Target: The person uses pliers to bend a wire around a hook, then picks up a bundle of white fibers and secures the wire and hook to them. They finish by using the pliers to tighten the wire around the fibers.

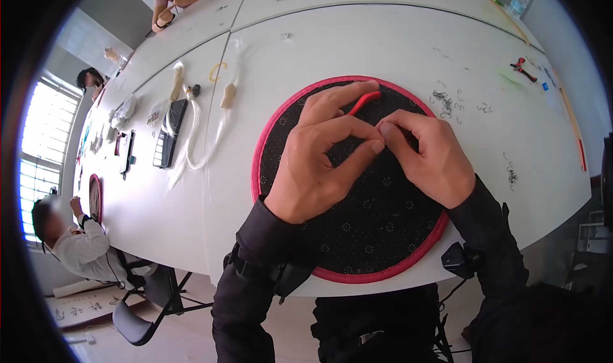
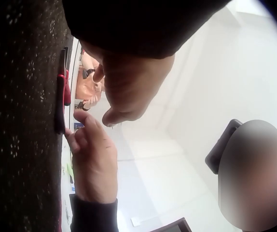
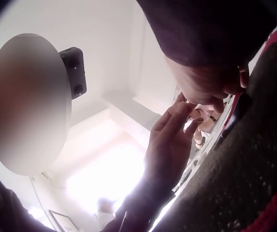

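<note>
Over a round black mat with a red rim (image 1: 257, 165), the left hand (image 1: 316, 155) and right hand (image 1: 434, 152) meet at their fingertips. Thumb and index finger of each pinch a tiny thin piece, mostly hidden between them. Red-handled pliers (image 1: 365, 101) lie on the mat beyond the left hand, partly behind its fingers. In the left wrist view, the left hand (image 2: 136, 89) is above the right hand (image 2: 97, 159), with the pliers (image 2: 65, 94) beside them. The right wrist view shows the right hand (image 3: 206, 82) touching the left hand (image 3: 170, 140).
Small dark curled pieces (image 1: 444, 103) are scattered right of the mat, with another pair of pliers (image 1: 523, 70) farther off. Pale fibre bundles (image 1: 189, 136) and a black tray (image 1: 169, 136) lie left. Another person (image 1: 86, 245) sits at the far left.
</note>
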Motion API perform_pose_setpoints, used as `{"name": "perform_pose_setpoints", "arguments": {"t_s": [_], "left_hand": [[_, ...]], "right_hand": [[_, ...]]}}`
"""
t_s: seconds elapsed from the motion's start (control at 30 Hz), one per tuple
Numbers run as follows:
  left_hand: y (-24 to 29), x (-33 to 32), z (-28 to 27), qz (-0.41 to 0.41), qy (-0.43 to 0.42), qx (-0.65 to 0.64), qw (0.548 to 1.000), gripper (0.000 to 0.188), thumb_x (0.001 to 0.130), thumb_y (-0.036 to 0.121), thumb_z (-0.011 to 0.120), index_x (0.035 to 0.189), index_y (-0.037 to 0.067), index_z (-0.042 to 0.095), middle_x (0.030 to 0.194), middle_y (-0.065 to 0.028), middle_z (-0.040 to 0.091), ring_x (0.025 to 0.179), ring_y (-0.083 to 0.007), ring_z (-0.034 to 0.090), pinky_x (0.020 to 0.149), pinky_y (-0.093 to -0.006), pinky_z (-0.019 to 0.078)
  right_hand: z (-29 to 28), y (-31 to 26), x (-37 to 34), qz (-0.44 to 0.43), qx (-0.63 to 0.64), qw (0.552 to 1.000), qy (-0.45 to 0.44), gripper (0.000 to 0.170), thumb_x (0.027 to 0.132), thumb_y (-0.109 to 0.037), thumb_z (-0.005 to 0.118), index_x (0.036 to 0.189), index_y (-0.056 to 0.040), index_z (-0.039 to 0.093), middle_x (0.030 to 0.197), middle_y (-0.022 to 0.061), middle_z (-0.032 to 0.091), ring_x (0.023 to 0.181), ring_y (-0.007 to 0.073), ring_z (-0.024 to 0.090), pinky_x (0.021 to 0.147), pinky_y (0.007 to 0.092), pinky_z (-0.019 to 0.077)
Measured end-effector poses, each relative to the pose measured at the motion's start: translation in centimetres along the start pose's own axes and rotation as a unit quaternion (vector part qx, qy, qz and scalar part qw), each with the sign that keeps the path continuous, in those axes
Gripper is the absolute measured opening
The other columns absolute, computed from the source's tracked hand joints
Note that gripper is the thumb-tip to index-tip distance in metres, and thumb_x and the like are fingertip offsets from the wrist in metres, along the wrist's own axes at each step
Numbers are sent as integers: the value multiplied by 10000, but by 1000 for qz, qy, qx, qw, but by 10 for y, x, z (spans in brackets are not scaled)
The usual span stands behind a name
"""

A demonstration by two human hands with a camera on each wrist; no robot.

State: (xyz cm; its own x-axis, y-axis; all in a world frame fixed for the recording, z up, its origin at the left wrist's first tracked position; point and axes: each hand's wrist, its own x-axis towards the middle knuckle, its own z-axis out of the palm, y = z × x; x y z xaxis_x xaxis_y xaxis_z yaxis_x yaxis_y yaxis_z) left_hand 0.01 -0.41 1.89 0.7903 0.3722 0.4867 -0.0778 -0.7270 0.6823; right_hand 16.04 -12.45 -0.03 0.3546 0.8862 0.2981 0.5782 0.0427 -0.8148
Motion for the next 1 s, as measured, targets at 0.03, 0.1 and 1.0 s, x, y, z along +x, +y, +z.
{"name": "perform_pose_setpoints", "arguments": {"t_s": [0.03, 0.1, 1.0], "left_hand": [[0, 0, 0, -3, -12, -11, 1000, 106, 838, 70, 763, 940, 53, 741, 1411, -144, 581, 1275, -313, 543, 1035, -422, 445], [-1, 0, 1, 1, -29, -27, 999, 92, 843, 69, 758, 933, 52, 744, 1408, -145, 591, 1280, -303, 549, 1042, -423, 438], [-4, -3, 5, -152, 80, -276, 946, 137, 971, 92, 683, 1021, -35, 675, 1025, -56, 669, 952, -111, 609, 859, -270, 487]], "right_hand": [[1, 1, -1, -4, 1, 1000, 2, 172, 983, -131, 596, 955, 23, 667, 708, 175, 629, 605, 316, 628, 582, 372, 473], [-4, -7, 0, 33, -5, 999, -23, 169, 977, -133, 608, 943, 20, 671, 684, 175, 614, 580, 306, 613, 564, 372, 461], [-12, -5, 9, 7, 264, 963, 48, 327, 994, -124, 595, 1274, 46, 595, 1165, 115, 683, 1089, 164, 635, 976, 291, 490]]}}
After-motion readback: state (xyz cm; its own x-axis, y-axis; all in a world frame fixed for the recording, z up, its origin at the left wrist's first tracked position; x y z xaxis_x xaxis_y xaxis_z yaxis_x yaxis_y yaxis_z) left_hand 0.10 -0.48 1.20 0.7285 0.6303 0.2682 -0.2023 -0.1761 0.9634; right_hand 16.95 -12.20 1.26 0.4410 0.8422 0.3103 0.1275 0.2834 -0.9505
